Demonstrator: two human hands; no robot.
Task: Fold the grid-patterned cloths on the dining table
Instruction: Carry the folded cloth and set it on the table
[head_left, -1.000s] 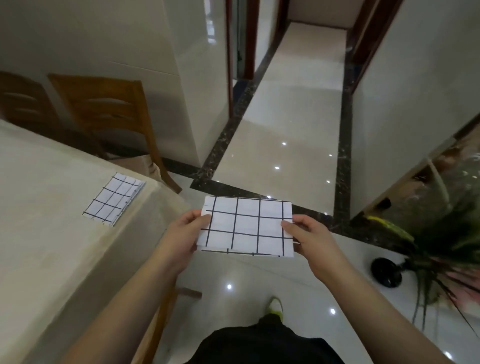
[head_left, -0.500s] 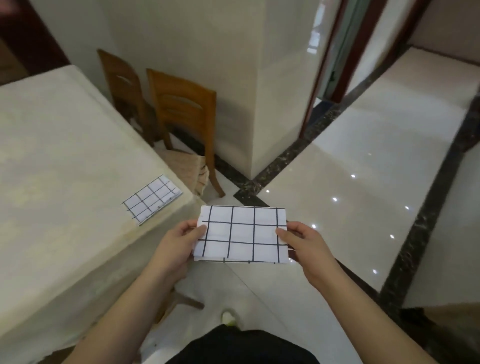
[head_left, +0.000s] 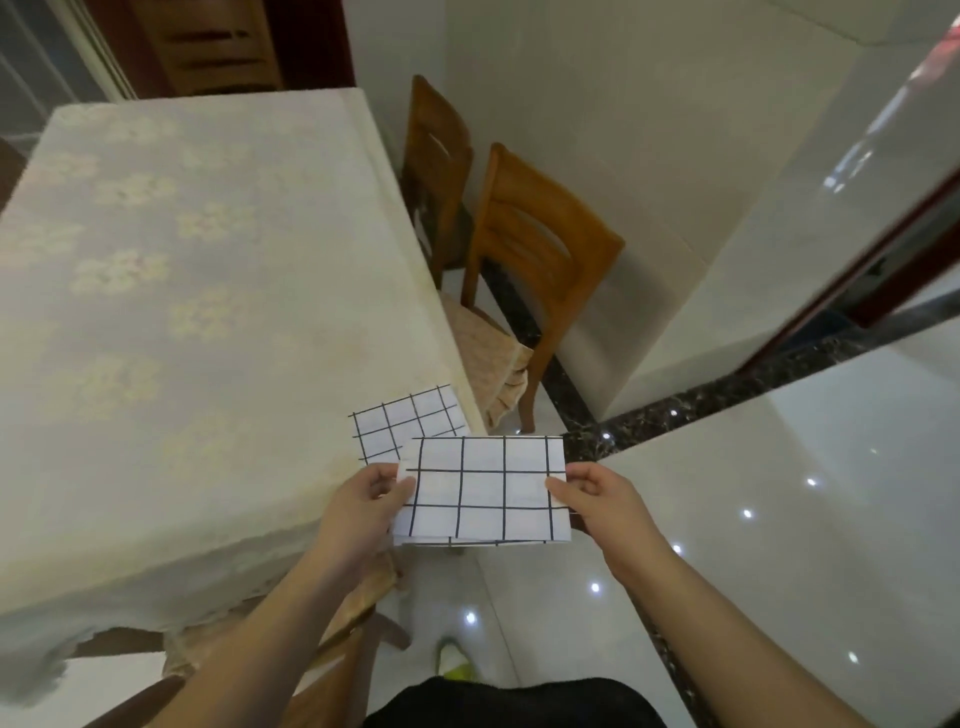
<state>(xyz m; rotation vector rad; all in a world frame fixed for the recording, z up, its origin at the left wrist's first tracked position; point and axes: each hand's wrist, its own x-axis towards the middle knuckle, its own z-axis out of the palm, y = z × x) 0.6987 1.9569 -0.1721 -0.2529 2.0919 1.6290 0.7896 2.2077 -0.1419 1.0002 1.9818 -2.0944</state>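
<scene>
Since half a second ago the view is swinging left, so the surface (head_left: 208, 312) is now filling most of the left side, and the held cloth (head_left: 483, 491) is sitting just beside the surface's near right corner instead of well out over the floor. Both hands are pinching this folded cloth by its short ends, the left hand (head_left: 363, 506) with thumb on top at the left edge, the right hand (head_left: 597, 501) likewise at the right edge. It is lying nearly flat in the air, its long axis running left to right. A second folded cloth (head_left: 405, 423) is resting on the surface at that corner, its long axis slanting up toward the right, its near edge hidden behind the held one. Two wooden chairs (head_left: 530, 249) are standing beside the surface's right edge against the wall, and another chair (head_left: 363, 603) is tucked under the near edge below the left hand.
</scene>
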